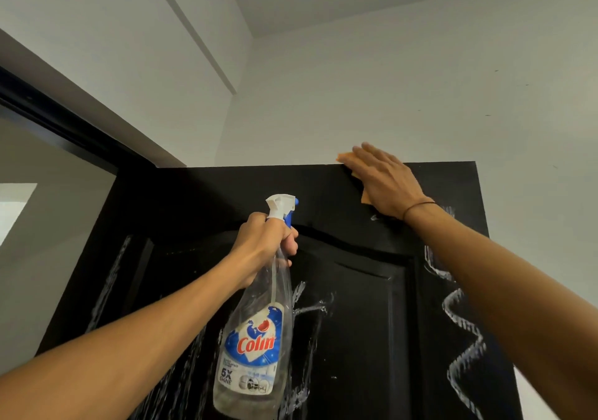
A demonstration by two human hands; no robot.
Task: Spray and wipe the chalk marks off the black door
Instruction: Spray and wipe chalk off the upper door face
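The right hand (380, 182) lies flat with fingers straight, pressing a small orange cloth (365, 195) against the top rail of the black panelled door (226, 186); only two corners of the cloth show, one past the fingertips at the door's top edge and one below the palm. The left hand (265, 245) has its grip closed round the neck of a clear plastic spray bottle with a white and blue trigger head (255, 332), fingers curled under the trigger; whether a finger is actually squeezing it is hard to tell from this angle. The bottle hangs roughly upright, its long axis running down the door face, nozzle aimed up and right toward the rail.

The rail under and left of the cloth looks dark and free of chalk, while the white chalk marks (462, 332) lie below and outward from it: a zigzag scrawl down the right stile directly beneath the right forearm, a small smudge just beside the right wrist, loose scribbles on the raised centre panel just right of the bottle, and streaky, wet-looking lines down the left stile. So the wiping hand is the nearer one to the right-stile zigzag, and its likely path is straight down along that stile. The centre scribbles sit closer to the spraying hand, whose nozzle would need to tip downward to wet them.
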